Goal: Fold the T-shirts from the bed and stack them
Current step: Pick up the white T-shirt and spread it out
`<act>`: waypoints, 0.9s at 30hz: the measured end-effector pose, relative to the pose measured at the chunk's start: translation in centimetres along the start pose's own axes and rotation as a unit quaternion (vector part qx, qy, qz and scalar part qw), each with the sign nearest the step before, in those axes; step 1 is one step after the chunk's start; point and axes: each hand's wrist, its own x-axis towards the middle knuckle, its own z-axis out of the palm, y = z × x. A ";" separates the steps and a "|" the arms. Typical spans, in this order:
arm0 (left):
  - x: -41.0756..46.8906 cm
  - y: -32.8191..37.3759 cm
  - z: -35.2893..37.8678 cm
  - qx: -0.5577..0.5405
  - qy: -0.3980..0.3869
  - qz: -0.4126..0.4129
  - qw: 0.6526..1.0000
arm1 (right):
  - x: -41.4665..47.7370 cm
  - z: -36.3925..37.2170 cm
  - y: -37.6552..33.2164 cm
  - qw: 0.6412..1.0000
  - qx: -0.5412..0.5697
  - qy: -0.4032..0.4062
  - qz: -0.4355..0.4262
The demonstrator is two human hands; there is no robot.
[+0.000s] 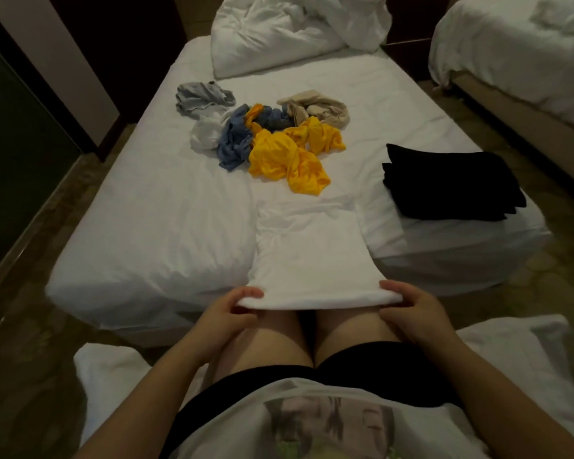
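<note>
Beyond the held white T-shirt (309, 250), crumpled shirts (279, 144), black stack (451, 187).

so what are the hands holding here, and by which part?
Both hold the folded white cotton T-shirt by its near edge: left hand at the left corner, right hand at the right corner.

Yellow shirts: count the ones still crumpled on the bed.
2. One yellow shirt lies nearest the person; the other bunches just behind it, beside the beige cloth. More could hide underneath.
</note>
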 end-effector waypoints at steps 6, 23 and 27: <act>2.5 0.9 0.9 0.046 0.133 0.097 0.985 | 1.9 0.6 -1.4 0.987 -0.100 0.074 -0.106; 22.1 5.3 1.9 0.083 0.316 0.049 0.944 | 21.6 5.7 -6.0 0.974 -0.121 0.154 -0.117; 26.2 4.8 1.7 0.101 0.336 0.036 0.936 | 25.9 6.9 -4.8 0.974 -0.128 0.167 -0.083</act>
